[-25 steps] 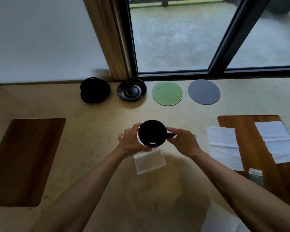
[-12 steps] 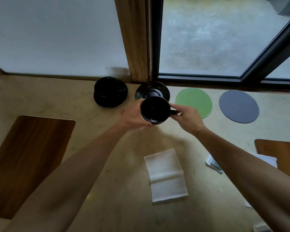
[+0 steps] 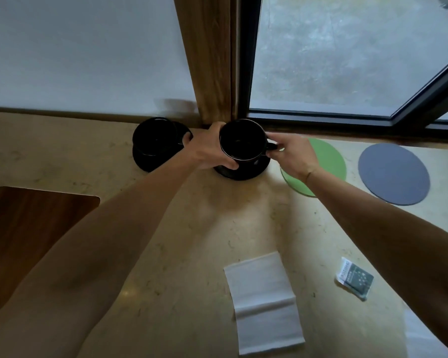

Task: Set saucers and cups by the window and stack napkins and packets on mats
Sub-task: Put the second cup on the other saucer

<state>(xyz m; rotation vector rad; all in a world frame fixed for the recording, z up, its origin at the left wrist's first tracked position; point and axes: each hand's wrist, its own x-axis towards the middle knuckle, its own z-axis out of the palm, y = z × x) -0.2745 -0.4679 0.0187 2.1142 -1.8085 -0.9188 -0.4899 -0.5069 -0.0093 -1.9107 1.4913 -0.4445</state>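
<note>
Nearest lie a white napkin [image 3: 265,303] and a small packet [image 3: 354,280] on the pale counter [image 3: 186,241], with a wooden mat [image 3: 29,236] at left. Farther on, the left hand [image 3: 207,148] and right hand [image 3: 292,156] clasp a black cup [image 3: 243,143] over its saucer [image 3: 246,171]. Another cup and saucer [image 3: 155,143] crowds the left; green [image 3: 331,161] and grey [image 3: 393,174] coasters lie right, by the window frame [image 3: 321,120].

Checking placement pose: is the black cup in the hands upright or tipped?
Upright. The black cup shows its open mouth to the camera above the saucer; left hand and right hand hold it.
</note>
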